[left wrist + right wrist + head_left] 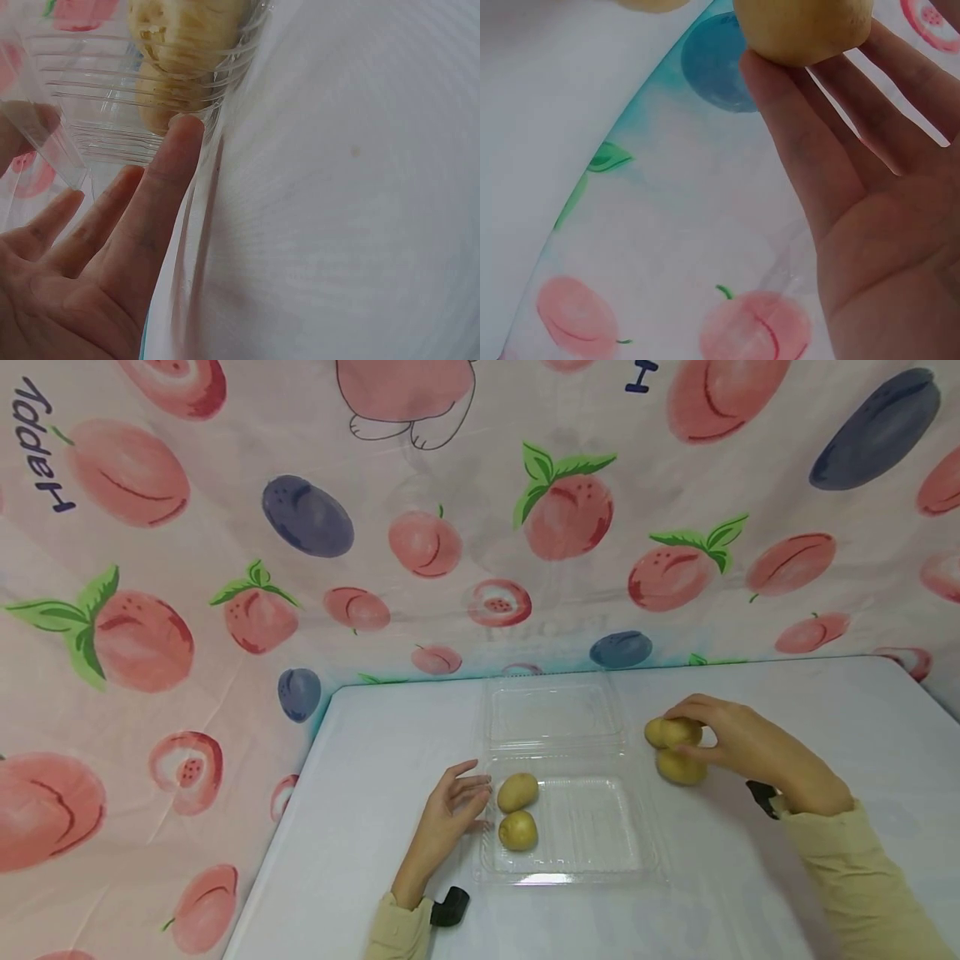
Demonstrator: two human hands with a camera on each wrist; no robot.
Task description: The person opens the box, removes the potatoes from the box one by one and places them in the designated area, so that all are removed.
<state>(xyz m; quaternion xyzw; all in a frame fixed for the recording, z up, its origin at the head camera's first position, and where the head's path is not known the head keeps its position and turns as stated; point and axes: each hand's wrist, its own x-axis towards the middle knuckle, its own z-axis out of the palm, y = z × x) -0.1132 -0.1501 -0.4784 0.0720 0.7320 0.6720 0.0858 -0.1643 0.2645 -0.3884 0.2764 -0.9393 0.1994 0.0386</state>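
Observation:
My right hand point(731, 739) pinches a yellow potato point(684, 731) between thumb and fingers at the table's right. In the right wrist view this potato point(806, 30) sits at the fingertips. A second potato point(654, 733) lies just left of it, and a third potato point(681, 768) is below, nearer me. My left hand point(446, 814), fingers spread and loosely bent, is at the left wall of a clear plastic clamshell box point(585, 868). Inside the box, along its left side, lie two potatoes, one farther back point(517, 793) and one nearer point(517, 832).
The box's clear lid point(555, 714) is folded back flat, away from me. A white table point(360, 735) carries everything. Fruit-printed cloth point(420, 543) rises behind its back edge and along the left. Black wrist mounts point(450, 907) sit on both wrists.

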